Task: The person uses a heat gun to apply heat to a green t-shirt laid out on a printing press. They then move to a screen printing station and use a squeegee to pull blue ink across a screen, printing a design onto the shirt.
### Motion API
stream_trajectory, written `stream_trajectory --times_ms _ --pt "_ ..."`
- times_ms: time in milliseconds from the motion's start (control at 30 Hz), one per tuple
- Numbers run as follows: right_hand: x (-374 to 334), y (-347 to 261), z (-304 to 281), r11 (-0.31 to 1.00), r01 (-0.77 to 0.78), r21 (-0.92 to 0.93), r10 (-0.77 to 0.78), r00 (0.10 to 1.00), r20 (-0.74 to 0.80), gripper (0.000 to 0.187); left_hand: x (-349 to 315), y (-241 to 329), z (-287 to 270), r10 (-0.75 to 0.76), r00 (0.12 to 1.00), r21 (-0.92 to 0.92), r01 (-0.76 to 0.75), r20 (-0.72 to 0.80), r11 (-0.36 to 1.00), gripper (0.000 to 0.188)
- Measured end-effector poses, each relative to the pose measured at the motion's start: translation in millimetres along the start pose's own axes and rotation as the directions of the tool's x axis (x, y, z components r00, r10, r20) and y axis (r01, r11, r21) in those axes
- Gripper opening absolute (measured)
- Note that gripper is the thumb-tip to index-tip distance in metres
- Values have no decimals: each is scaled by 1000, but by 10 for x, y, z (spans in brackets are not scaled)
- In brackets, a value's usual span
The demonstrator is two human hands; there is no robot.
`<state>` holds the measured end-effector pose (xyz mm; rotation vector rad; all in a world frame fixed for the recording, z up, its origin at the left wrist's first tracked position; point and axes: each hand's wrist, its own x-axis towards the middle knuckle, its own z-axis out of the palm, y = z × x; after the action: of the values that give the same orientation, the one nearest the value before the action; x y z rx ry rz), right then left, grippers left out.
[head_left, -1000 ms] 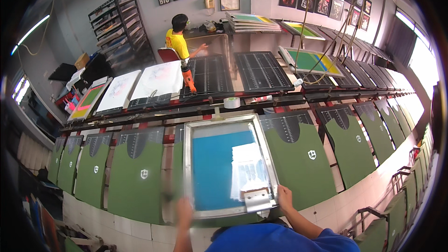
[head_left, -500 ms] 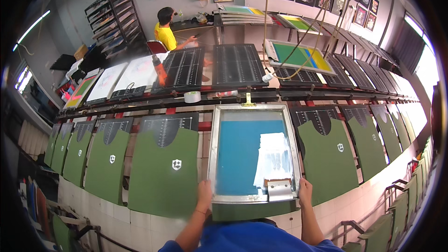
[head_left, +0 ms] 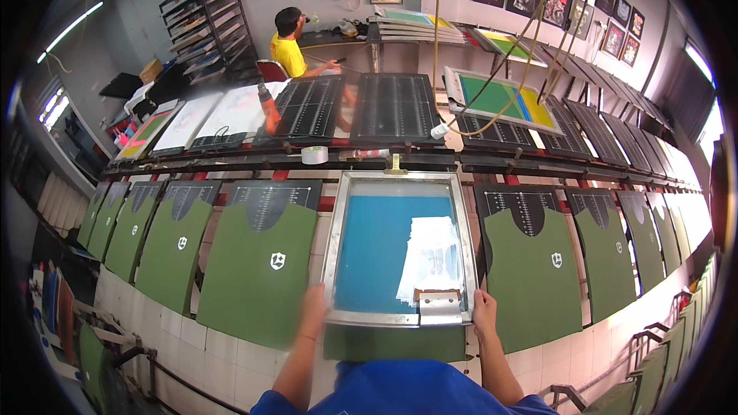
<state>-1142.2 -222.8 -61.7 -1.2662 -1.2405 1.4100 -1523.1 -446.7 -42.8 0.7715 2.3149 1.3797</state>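
Note:
My two hands are at the lower corners of a screen printing frame (head_left: pixel 331 246), which has a metal rim and teal mesh. My right hand (head_left: pixel 485 313) closes around the rim at the lower right. Blurred by motion, my left hand (head_left: pixel 311 309) is curled at the lower left side. White ink (head_left: pixel 434 257) coats the right part of the mesh. A squeegee (head_left: pixel 440 309) with a metal holder rests inside the frame at the lower right. Below the frame shows the hem of a green shirt piece (head_left: pixel 393 344); the rest of it is hidden.
Green shirt pieces with white shield prints lie on boards to the left (head_left: pixel 257 277) and right (head_left: pixel 530 277). Behind the frame, a rail carries a tape roll (head_left: pixel 314 155). Beyond sit dark boards (head_left: pixel 396 107) and another screen (head_left: pixel 503 100). A person in yellow (head_left: pixel 289 54) sits farther back.
The frame has shifted slightly left between the neighbouring boards, with both hands moving along with it. The whole view has also turned a little.

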Motion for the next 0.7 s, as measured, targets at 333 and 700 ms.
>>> stream_trajectory --times_ms 333,700 --pt "-49 -82 40 985 -121 122 131 988 -78 31 -103 134 -126 -126 992 -143 129 31 981 41" --pt "7 493 79 992 -55 116 72 986 -148 29 -81 -280 142 -320 941 -461 238 -108 855 39"
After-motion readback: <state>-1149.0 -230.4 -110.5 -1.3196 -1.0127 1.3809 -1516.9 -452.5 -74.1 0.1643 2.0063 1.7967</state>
